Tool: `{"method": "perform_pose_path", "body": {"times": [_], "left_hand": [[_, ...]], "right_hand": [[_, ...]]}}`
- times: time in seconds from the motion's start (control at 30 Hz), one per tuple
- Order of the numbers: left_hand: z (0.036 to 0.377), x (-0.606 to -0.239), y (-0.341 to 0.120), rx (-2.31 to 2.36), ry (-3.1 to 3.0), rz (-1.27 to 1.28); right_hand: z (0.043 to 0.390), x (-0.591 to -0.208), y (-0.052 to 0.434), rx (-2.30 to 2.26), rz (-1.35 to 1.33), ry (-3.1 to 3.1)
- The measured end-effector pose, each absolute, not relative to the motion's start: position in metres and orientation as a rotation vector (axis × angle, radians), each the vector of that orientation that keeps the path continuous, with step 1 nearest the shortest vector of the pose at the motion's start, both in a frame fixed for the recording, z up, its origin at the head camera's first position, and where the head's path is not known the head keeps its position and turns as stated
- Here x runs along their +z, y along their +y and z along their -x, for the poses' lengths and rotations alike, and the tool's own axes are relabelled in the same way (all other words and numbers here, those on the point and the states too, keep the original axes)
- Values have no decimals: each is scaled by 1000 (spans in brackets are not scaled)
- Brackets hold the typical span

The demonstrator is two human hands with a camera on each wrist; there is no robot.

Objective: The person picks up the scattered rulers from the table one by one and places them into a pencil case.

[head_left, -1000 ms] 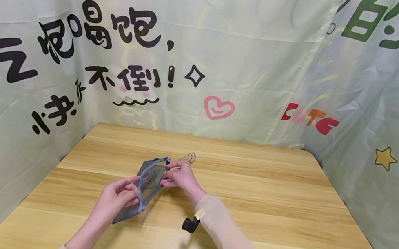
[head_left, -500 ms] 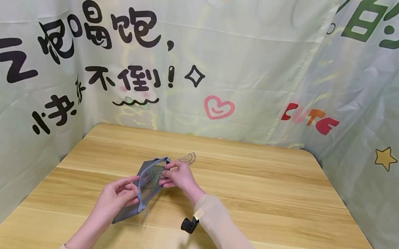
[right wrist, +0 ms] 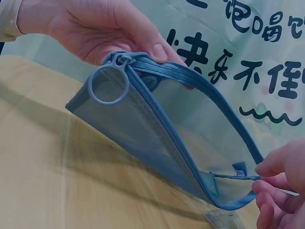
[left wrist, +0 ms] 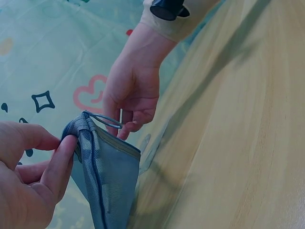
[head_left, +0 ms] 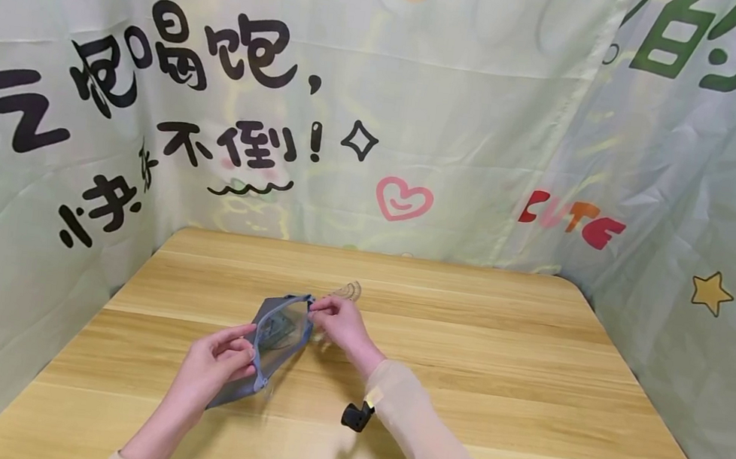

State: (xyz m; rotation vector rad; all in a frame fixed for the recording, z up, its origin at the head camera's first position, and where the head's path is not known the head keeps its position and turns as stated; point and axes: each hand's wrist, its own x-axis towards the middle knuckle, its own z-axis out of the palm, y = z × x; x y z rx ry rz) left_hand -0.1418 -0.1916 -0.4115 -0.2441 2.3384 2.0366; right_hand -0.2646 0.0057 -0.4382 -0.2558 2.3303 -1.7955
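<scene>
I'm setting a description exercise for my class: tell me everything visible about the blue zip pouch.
The blue pouch looks soft, with see-through, mesh-like sides and a blue zip edging its opening. A ring hangs from the zip. It is open wide and tilted over the wooden table; whether it touches is unclear. The left grip pinches one edge, the right grip the far end. Something dark shows inside, too unclear to name.

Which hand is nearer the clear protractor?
The right hand: it is just in front of the protractor, pinching the far end of the zip pouch. The left hand is farther off, holding the pouch's left edge.
</scene>
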Motion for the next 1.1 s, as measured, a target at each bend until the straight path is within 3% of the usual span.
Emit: {"method": "perform_pose_path", "body": {"times": [0.77, 1.1], "left_hand": [[143, -413, -194, 2026, 2351, 250], [144, -413, -195, 2033, 2346, 240]], "right_hand": [[269, -446, 22, -1753, 248, 2471], [277, -458, 26, -1523, 411, 2679]]}}
